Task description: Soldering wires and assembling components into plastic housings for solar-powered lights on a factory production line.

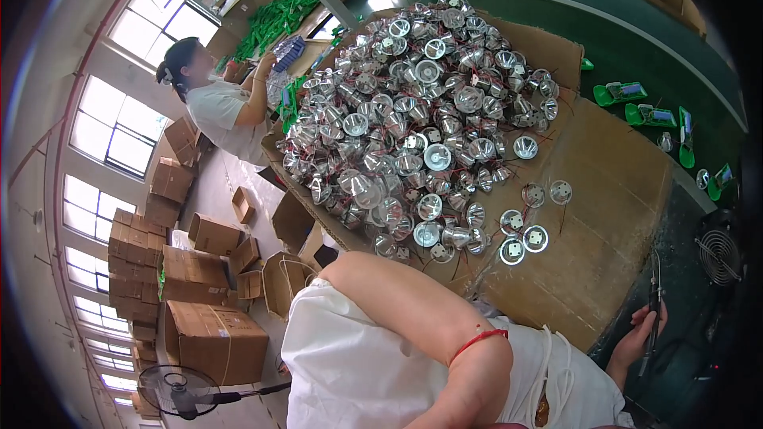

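The right hand (634, 339) holds a soldering iron (655, 295) beside cardboard (592, 218) heaped with silver lamp reflectors (428, 71); the left hand's (469, 397) grip cannot be told; green workbench (636, 59) beneath; cartons (214, 338) and windows (119, 125) at left.

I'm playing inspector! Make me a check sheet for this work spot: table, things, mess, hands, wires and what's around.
Surface: brown cardboard on a green table.
Work things: heaped silver lamp cups, a few lying apart; a pen-shaped tool.
Clutter: green plastic pieces and a small round fan, right.
Grips: right grip holds the tool; left grip cut off, fingers unseen.
Cables: thin red wires on lamp cups.
Surroundings: co-worker in white, brown boxes, standing fan, windows.
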A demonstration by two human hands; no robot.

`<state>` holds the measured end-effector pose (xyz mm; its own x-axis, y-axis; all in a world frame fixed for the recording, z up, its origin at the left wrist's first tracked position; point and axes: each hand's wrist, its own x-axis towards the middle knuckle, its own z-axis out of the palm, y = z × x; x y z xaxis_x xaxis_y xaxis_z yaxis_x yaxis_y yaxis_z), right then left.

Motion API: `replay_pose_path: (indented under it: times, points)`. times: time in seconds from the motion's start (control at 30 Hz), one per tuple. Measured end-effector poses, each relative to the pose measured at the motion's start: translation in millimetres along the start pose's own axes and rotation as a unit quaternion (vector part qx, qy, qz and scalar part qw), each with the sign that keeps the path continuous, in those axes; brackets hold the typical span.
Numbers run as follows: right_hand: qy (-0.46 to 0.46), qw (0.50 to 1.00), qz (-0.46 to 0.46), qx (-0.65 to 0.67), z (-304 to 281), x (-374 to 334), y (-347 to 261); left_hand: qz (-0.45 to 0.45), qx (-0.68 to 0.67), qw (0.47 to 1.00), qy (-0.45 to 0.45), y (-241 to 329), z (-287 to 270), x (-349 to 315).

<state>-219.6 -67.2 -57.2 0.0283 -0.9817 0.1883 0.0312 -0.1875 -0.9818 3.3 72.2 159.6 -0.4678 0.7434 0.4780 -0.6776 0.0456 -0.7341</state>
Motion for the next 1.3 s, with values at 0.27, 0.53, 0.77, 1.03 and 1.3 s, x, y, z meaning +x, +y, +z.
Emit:
replay_pose_path:
  times: [0.27,0.53,0.77,1.03,1.3]
  points:
    - [-0.016,1.000,0.001,-0.011,-0.2,1.7,2.7,-0.037,-0.015,0.999,0.009,13.1,-4.3,-6.4]
    - [-0.025,0.999,0.006,-0.028,1.3,0.8,2.2,-0.013,0.005,1.000,-0.007,11.1,-2.3,-19.0]
    - [-0.019,0.996,0.000,-0.089,0.4,0.6,0.5,-0.027,0.007,0.998,-0.051,15.5,-7.8,-18.2]
    - [-0.003,0.991,0.009,-0.132,3.3,-1.5,-5.2,0.023,0.266,0.963,-0.036,10.0,-6.9,-16.8]
    - [0.000,0.993,0.023,-0.118,8.5,-2.0,-4.8,0.160,0.907,0.386,-0.048,16.4,-10.1,-17.9]
